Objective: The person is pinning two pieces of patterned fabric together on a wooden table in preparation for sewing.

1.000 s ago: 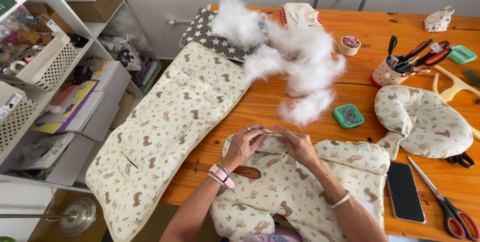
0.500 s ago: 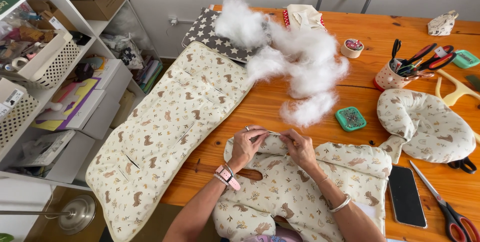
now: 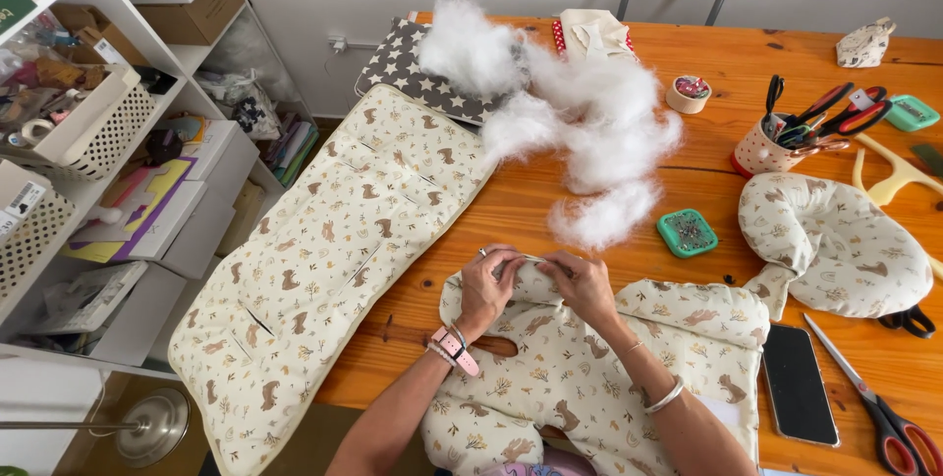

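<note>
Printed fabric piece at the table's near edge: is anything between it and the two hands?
Nothing visible. The left hand and right hand both already pinch the top edge of the printed fabric piece.

Both hands shifted slightly: left hand (image 3: 488, 284) & right hand (image 3: 582, 284) now closer together, fingertips pinching the top edge of the printed fabric piece (image 3: 599, 368).

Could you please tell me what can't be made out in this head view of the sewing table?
- What the left hand and right hand pinch: hidden by the fingers.
- Scissors: handles cut off by the bottom edge.
- Green tin: contents too small.
- Printed cover: lower part cut off, hidden by the arms.
</note>
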